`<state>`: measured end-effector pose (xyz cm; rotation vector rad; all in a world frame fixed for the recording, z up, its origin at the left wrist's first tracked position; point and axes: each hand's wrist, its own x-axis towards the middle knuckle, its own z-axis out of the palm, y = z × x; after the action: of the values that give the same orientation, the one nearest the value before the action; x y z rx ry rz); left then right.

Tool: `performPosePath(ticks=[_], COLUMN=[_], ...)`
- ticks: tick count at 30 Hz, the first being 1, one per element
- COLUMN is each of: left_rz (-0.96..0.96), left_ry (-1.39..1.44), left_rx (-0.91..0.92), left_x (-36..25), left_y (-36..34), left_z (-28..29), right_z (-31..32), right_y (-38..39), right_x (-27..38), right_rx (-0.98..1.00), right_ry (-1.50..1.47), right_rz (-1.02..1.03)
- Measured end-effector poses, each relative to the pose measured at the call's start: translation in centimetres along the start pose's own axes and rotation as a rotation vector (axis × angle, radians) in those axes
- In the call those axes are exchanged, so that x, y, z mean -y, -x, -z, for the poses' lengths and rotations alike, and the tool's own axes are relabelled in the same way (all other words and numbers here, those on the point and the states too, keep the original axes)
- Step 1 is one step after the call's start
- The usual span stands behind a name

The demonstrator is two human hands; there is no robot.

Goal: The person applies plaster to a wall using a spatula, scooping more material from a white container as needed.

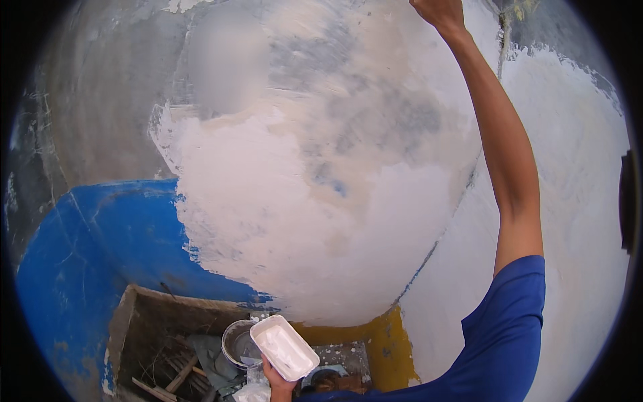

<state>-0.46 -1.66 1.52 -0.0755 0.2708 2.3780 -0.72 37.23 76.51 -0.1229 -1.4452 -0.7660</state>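
White rectangular tray (303, 372), pale paste (284, 345) inside — was clasped by its edge in the left hand (280, 380), near a round bucket (236, 335). Right hand (441, 12) was raised before the patchy wall (241, 201), cropped above — grip could not be told

Patchy white coating (234, 201) spreads over a grey wall (120, 120), meeting a whitened wall (576, 174) along a dark crack (435, 249) at right of frame. Blue paint (134, 221) fills the lower left above a rough-edged recess (119, 325), its shadowed floor hard to make out; a mustard-yellow band (396, 345) runs along the bottom centre.
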Motion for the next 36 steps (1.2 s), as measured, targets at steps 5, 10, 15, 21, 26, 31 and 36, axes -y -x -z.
performPosePath(ticks=[5,10,15,21,26,31,36], left_rz=[-0.028,-0.015,-0.022,-0.035,-0.039,-0.023,-0.015], left_ry=[0.051,0.016,0.009,0.009,-0.005,0.01,0.011], left_rx=[-0.036,-0.019,-0.011,-0.047,-0.044,-0.01,-0.003], left_x=[-0.7,-0.5,-1.0,-1.0,-0.8,-0.2,0.3], left_y=[0.1,0.2,0.2,0.3,0.6,0.6,0.3], left_z=[1.3,1.1,-0.3,0.7,0.0,0.9,1.7], right_z=[-0.8,2.1,-1.7,2.9,2.0,-1.2,2.4], right_y=[5.4,7.1,7.4,11.2,2.0,2.1,10.1], right_x=[5.7,4.2,6.2,8.1,1.4,1.7,5.6], right_rx=[0.063,0.211,0.162,0.317,0.095,-0.012,0.303], right_ry=[-0.191,-0.196,0.205,-0.23,-0.119,-0.104,-0.168], right_rz=[0.24,0.198,0.279,0.3,0.0,0.196,0.323])
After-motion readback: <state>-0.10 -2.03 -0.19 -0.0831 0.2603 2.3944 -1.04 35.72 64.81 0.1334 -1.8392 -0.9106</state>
